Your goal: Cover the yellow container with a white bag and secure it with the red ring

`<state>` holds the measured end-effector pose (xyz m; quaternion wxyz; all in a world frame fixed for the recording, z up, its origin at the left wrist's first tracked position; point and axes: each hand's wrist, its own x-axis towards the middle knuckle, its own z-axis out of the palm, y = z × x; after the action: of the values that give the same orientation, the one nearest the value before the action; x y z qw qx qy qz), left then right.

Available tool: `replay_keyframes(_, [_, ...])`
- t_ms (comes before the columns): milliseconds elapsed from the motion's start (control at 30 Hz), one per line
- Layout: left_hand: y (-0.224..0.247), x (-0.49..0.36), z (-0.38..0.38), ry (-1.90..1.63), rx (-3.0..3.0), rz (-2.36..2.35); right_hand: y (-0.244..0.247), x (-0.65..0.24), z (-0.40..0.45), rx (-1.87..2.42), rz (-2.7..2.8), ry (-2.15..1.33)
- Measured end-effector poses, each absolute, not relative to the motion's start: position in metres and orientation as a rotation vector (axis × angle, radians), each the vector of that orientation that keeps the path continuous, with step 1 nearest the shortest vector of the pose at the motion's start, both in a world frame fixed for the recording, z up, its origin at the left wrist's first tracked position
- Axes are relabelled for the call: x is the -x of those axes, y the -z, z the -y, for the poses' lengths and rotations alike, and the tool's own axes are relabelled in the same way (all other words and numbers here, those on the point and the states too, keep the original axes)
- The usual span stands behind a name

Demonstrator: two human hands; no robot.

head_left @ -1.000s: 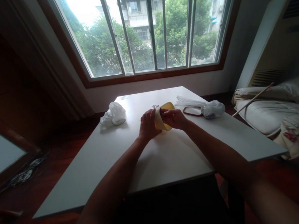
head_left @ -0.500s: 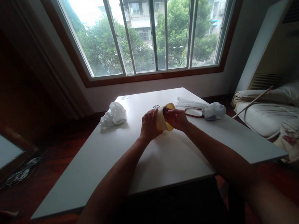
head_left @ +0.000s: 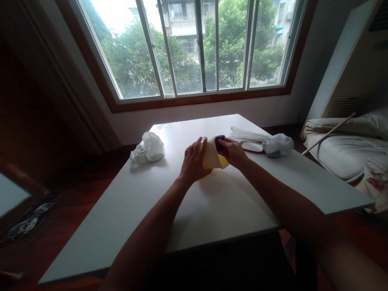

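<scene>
A pale yellow cup-like container [head_left: 211, 156] lies tilted on its side above the middle of the white table [head_left: 146, 216], its mouth facing right. My left hand [head_left: 193, 159] is wrapped round its left side. At the mouth, my right hand [head_left: 233, 152] pinches a dark purple-blue piece [head_left: 220, 142], perhaps cloth or sponge; its exact kind is unclear. Part of that piece sits at the container's rim. To the right of my right hand lies a brown-rimmed oval object [head_left: 252, 147].
A crumpled white plastic bag [head_left: 152, 146] rests on the table's left side. Another plastic bag [head_left: 278, 145] lies on the right. Beyond the right edge stands a pale sofa [head_left: 341, 147] with a thin stick [head_left: 329, 133] across it. Cables [head_left: 28, 225] lie on the floor at left.
My right hand has drawn back slightly to the right from inside the container's mouth, and more of the dark purple-blue piece shows. The container has turned a little, its opening less visible.
</scene>
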<state>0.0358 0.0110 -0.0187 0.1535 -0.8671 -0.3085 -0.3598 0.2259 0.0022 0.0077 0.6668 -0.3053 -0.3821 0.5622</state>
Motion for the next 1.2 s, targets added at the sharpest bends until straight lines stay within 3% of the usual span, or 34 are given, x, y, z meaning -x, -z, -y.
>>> replay_keyframes(200, [0.012, -0.029, -0.008, 1.096, 2.528, 0.861, -0.016, -0.254, 0.004, 0.967, 1.183, -0.357])
replay_keyframes(300, [0.007, -0.026, -0.005, 1.102, 2.558, 0.864, -0.019, -0.268, 0.009, 1.041, 1.590, -0.118])
replay_keyframes(467, [0.001, -0.021, -0.005, 1.068, 2.620, 0.787, -0.017, -0.270, 0.007, 1.154, 2.111, -0.082])
replay_keyframes(700, [0.000, -0.017, -0.008, 1.010, 2.642, 0.693, -0.015, -0.262, 0.008, 1.325, 2.324, 0.077])
replay_keyframes(1200, [0.000, -0.014, -0.012, 0.963, 2.653, 0.699, 0.012, -0.271, -0.004, 1.133, 2.413, -0.346])
